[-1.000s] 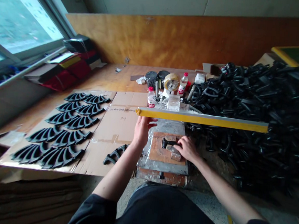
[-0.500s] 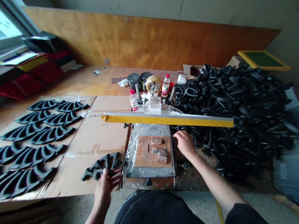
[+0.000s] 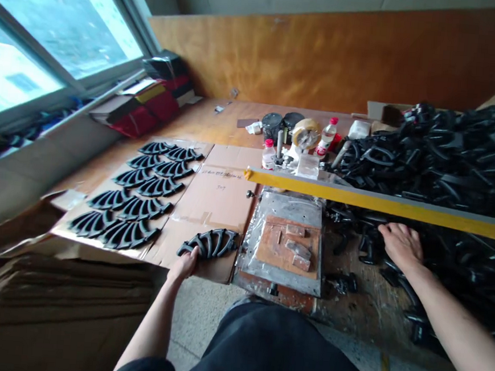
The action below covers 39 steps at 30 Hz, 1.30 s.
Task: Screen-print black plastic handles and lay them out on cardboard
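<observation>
My left hand (image 3: 185, 262) is closed on the near left end of a fan-like row of black curved plastic parts (image 3: 211, 244), which lies on the cardboard sheet (image 3: 212, 193). On the right, my right hand (image 3: 401, 243) rests palm down over the edge of a big heap of loose black plastic parts (image 3: 438, 160). Its fingers are spread among the pieces, and the fingertips are partly hidden. Between the hands sits a metal plate (image 3: 286, 203) with a wooden board (image 3: 272, 253) carrying several small blocks.
A yellow-edged bar (image 3: 370, 204) spans above the plate and heap. Several fanned rows of black parts (image 3: 130, 233) cover the cardboard at left. Behind the bar stand red-capped bottles (image 3: 327, 136), dark jars (image 3: 271, 125) and a tape roll (image 3: 306, 134). Folded cardboard (image 3: 61, 314) is stacked lower left.
The view has swung left. My left hand has taken hold of the row's left end, and its parts now lie in an even fan. My right hand has moved right, onto the heap.
</observation>
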{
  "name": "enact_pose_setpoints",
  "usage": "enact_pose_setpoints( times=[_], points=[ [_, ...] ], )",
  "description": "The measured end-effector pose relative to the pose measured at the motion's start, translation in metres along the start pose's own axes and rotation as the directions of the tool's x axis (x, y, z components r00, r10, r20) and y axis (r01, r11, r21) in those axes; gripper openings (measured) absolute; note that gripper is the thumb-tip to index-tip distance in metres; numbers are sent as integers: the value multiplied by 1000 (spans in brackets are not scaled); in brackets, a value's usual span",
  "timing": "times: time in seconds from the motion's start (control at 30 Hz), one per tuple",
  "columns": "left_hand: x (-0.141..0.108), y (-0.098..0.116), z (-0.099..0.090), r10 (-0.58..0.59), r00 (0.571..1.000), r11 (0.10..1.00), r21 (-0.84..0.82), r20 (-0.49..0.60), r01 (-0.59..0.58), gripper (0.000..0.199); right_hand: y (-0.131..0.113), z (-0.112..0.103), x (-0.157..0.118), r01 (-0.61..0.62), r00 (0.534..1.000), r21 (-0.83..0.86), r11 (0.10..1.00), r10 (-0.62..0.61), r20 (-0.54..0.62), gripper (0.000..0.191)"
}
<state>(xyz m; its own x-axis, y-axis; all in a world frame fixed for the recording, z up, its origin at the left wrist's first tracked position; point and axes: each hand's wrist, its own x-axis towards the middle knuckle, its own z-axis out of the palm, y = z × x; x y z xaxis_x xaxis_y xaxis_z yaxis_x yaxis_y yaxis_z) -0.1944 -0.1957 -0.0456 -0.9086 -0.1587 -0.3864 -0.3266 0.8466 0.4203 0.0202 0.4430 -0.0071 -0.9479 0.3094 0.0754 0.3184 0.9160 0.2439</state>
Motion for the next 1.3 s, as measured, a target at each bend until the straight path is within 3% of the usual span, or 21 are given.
enact_pose_setpoints(
  times=[0.13,0.2,0.3,0.33,0.4,0.5,0.63,0.73,0.87,0.97,1.1,1.2,1.3],
  points=[
    [-26,-5,9,-68,989,987,139,-130,86,49,14,23,2,55,989,104,993,-39,-144,36],
    [-46,-1,25,51,970,980,199,-236,-3,52,21,34,3,81,978,172,982,-45,-205,35],
    [-67,13,54,329,891,915,337,-313,-220,52,19,38,1,92,965,202,975,-37,-261,32],
    [-70,18,63,377,871,894,369,-313,-254,54,11,35,-1,85,960,196,977,-27,-280,31],
    [-70,26,77,372,878,890,383,-300,-246,61,-18,21,-8,91,950,212,973,-21,-311,30],
    [-59,33,85,290,910,916,361,-295,-175,72,-89,-7,-17,188,938,389,902,-48,-342,34],
    [-44,38,83,246,930,925,352,-274,-141,65,-179,-35,-22,317,928,550,773,-133,-348,39],
    [-40,41,78,228,933,933,337,-277,-128,58,-200,-41,-25,304,929,587,751,-96,-358,40],
    [-38,41,68,305,906,912,362,-293,-191,50,-198,-42,-28,317,923,632,707,-75,-378,38],
    [-30,45,58,466,826,853,411,-317,-323,44,-208,-45,-22,354,913,630,691,-112,-391,38],
    [-10,62,38,681,653,725,426,-330,-541,44,-234,-47,-3,408,898,618,672,-175,-403,37],
    [9,82,21,778,528,629,427,-341,-650,43,-248,-44,8,444,884,602,664,-215,-416,36],
    [29,100,8,833,431,550,429,-347,-717,42,-253,-39,10,447,882,585,677,-224,-415,38]
  ],
)
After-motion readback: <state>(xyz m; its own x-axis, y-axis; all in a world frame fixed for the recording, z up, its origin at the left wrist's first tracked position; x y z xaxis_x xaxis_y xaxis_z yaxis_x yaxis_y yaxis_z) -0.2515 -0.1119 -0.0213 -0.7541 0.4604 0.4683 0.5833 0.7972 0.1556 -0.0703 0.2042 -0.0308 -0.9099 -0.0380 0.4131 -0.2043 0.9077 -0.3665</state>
